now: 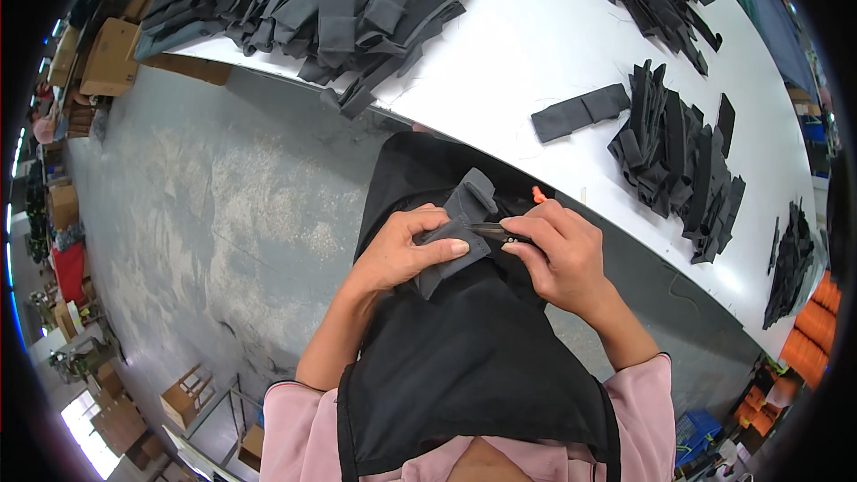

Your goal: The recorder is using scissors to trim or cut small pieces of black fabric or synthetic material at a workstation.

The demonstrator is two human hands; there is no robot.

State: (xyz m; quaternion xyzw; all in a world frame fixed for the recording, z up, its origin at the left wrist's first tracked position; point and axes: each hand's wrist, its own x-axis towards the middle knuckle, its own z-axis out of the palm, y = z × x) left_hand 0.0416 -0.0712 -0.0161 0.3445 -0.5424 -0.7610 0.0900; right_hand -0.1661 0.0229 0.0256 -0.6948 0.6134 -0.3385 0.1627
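Over my lap, my left hand [403, 252] pinches a folded dark grey fabric piece [471, 200], thumb on top and fingers underneath. My right hand [566, 255] is closed round a pair of small dark thread snips [493, 232]. The tips of the snips touch the fabric or lie just over it, close to my left thumb; which of the two I cannot tell. A bit of orange [538, 195] shows just beyond my right index finger. Beneath both hands is the black apron [473, 366] that covers my lap.
A white table [509, 45] runs along the far side and right. Piles of dark fabric strips [339, 0] lie on it, with one single strip [580, 112] beside the right-hand pile [674, 152]. Cardboard boxes [112, 55] line the left. Orange spools [814, 326] stand at far right.
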